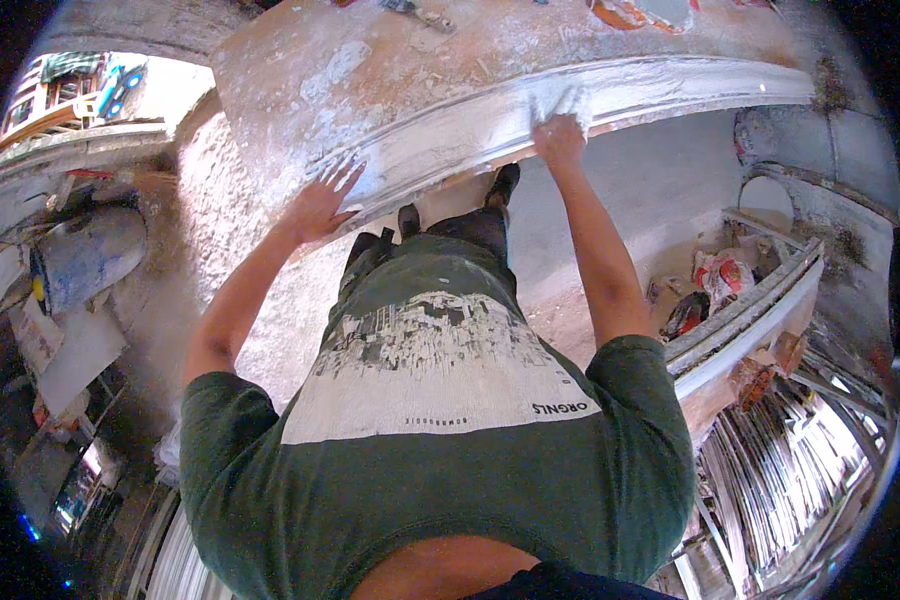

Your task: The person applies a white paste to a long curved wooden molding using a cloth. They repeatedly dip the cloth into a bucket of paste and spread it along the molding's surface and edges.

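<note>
A long white moulding strip, probably plaster [660,88], lies along the near edge of a work table [370,75] smeared with white residue. My left hand [322,203] rests at the strip's left end, its fingers spread and dusted white. Farther right, my right hand [560,130] reaches onto the strip's top. Its fingers are coated white and blurred into the pale surface. Whether they hold a wad of something or only press on the strip, I cannot tell.
A brush [422,15] and an orange-and-white container [642,12] sit farther back on the table. On my left stands a blue-grey drum [95,255] near loose sheets [80,360]. To the right are a ledge [745,305], bags [722,275] and stacked long strips [770,480].
</note>
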The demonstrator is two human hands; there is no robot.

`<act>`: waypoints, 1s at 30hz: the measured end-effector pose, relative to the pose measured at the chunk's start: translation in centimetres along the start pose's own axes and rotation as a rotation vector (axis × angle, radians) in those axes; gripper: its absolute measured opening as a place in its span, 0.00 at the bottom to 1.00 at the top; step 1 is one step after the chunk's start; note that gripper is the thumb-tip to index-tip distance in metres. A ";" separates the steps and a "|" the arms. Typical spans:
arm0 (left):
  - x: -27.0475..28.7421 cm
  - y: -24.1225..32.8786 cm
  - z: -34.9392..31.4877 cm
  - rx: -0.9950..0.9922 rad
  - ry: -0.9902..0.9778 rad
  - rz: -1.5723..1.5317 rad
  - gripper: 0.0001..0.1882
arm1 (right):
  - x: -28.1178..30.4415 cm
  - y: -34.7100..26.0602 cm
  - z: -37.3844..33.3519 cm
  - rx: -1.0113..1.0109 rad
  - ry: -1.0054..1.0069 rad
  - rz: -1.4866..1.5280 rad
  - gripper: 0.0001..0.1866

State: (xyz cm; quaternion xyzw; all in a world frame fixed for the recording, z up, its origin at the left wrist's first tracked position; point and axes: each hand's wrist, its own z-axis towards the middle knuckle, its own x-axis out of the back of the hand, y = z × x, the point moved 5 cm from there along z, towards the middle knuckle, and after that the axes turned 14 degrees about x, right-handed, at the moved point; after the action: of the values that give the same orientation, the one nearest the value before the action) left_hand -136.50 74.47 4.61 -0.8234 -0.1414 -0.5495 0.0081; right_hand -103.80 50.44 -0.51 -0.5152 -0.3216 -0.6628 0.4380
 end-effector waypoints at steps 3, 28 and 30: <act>0.8 0.4 2.3 -0.108 -0.023 -0.127 0.41 | -0.3 -1.3 1.1 0.038 -0.229 -0.084 0.09; 2.1 20.1 26.2 -0.457 0.278 -0.188 0.39 | -5.9 15.9 0.1 -0.135 -0.104 -0.167 0.16; 0.6 15.0 20.9 -0.419 0.176 -0.149 0.40 | -4.6 6.9 0.4 0.007 -0.200 -0.148 0.14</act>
State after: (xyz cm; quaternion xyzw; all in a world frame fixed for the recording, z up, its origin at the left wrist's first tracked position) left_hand -113.78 63.78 -0.96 -0.7434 -0.0833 -0.6354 -0.1913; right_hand -96.98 49.09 -4.98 -0.5520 -0.4030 -0.6377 0.3552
